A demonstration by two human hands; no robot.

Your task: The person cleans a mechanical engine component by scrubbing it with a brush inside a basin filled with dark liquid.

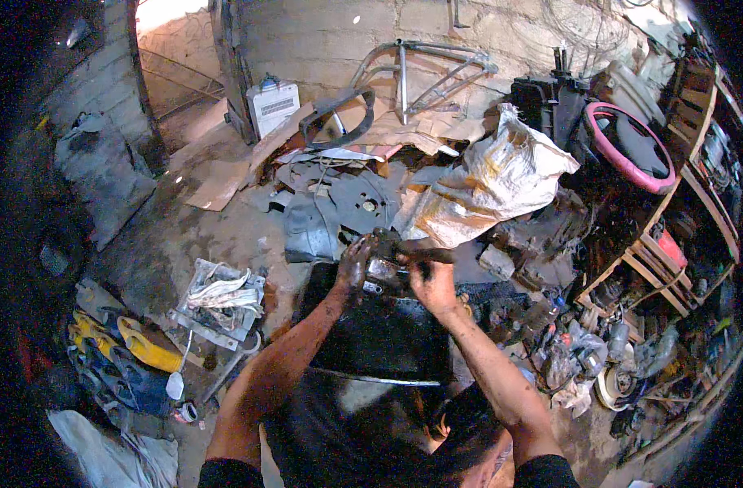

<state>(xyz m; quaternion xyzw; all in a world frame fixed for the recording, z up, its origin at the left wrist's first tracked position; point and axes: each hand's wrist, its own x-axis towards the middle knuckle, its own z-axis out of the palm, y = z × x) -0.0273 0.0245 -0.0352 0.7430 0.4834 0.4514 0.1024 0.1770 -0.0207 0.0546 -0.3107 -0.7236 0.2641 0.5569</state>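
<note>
In the middle of the head view, a dark, greasy metal part (385, 268) with a shiny face rests near the far end of a black flat-topped surface (377, 341). My left hand (352, 267), blackened with grease, lies against the left side of the part. At its right side is my right hand (431, 280), whose fingers are bent around something small and dark that I cannot make out. A dark, elongated piece (432, 255) shows just above the right fingers. Whether the left fingers grip the part or only steady it cannot be told.
A white woven sack (493, 183) and sheet-metal pieces (310, 226) lie beyond my hands. To the left is a metal tray (194, 305) with pale rags. Mixed scrap (572, 354) and a wooden rack (658, 268) stand right. A bicycle-type frame (403, 79) leans on the wall.
</note>
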